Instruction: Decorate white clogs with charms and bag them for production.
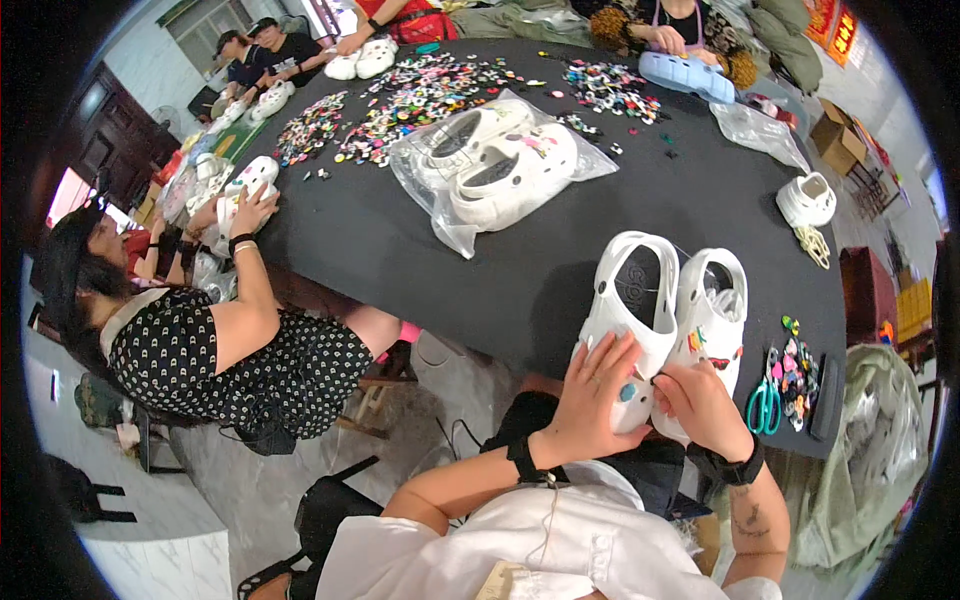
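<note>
— Okay, head view, my only feed. What's each grip doing?

— Left grip (pixel 605 385) is wrapped over the toe of the left clog (pixel 648 342), fingers spread. Right grip (pixel 698 405) has its fingers drawn together by the inner side of that toe; can't tell if anything's pinched in them.

— Shoes where?

— White pair, side by side, heels away from me, at the near edge of the black worktop (pixel 400 290). Toes look to be past the edge. Right clog (pixel 713 335) carries colourful charms.

— How would you work it?

— I'd keep the left as brace, thumb at the toe tip, and push square with the right, no slant. Overhanging toes could tip, I reckon, so back them from below.

— Surface, room?

— Small charm heap (pixel 795 375), teal scissors (pixel 764 405), black bar (pixel 827 398) right of the pair. Bagged clogs (pixel 520 185) farther in, big charm pile (pixel 430 100) beyond. Seated co-worker (pixel 200 345) at left handles a white clog (pixel 258 172); person opposite (pixel 690 22) has a blue clog (pixel 685 75). Dark door (pixel 105 120) back left, cardboard box (pixel 835 140) off right.
</note>
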`<control>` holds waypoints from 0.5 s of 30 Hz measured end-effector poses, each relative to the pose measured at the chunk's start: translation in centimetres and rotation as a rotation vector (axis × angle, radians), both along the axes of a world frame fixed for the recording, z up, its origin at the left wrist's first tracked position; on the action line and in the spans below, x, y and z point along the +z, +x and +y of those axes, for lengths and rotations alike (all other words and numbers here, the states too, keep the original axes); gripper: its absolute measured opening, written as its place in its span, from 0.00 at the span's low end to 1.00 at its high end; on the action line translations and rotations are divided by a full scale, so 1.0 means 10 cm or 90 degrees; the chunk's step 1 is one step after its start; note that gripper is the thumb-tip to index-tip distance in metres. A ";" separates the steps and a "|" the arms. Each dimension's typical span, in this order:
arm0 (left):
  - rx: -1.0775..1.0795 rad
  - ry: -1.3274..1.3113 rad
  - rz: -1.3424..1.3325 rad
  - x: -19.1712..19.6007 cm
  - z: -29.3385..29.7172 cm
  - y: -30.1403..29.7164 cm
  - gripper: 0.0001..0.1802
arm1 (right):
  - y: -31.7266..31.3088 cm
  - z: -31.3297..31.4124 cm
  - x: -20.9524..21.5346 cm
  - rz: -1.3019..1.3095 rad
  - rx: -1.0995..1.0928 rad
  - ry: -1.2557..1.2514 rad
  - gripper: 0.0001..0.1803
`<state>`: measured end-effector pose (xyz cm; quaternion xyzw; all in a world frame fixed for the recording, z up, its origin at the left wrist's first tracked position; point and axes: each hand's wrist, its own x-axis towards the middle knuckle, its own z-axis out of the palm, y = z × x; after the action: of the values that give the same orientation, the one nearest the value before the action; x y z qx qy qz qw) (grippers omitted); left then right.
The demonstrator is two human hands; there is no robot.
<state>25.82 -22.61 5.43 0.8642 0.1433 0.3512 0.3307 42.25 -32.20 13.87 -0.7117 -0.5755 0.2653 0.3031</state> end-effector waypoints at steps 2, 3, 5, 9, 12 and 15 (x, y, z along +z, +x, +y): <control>-0.012 0.001 0.028 0.03 0.05 0.00 0.57 | 0.03 0.01 0.00 -0.011 0.011 0.013 0.11; -0.016 0.007 0.053 0.06 0.08 0.00 0.58 | 0.03 0.01 0.00 -0.025 0.031 0.031 0.11; -0.021 0.014 0.066 0.10 0.12 0.01 0.60 | 0.05 0.00 -0.01 -0.049 0.041 0.059 0.11; -0.051 0.007 0.090 0.18 0.19 0.02 0.61 | 0.13 -0.05 -0.17 -0.094 0.077 0.118 0.09; -0.066 -0.008 0.114 0.19 0.22 0.01 0.64 | 0.14 -0.07 -0.20 -0.103 0.091 0.128 0.07; -0.060 -0.009 0.136 0.19 0.20 0.01 0.64 | 0.15 -0.09 -0.27 -0.120 0.103 0.170 0.06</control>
<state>25.93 -20.64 7.30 0.9002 0.1393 0.2398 0.3359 43.72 -33.15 11.19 -0.6379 -0.6871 0.1423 0.3176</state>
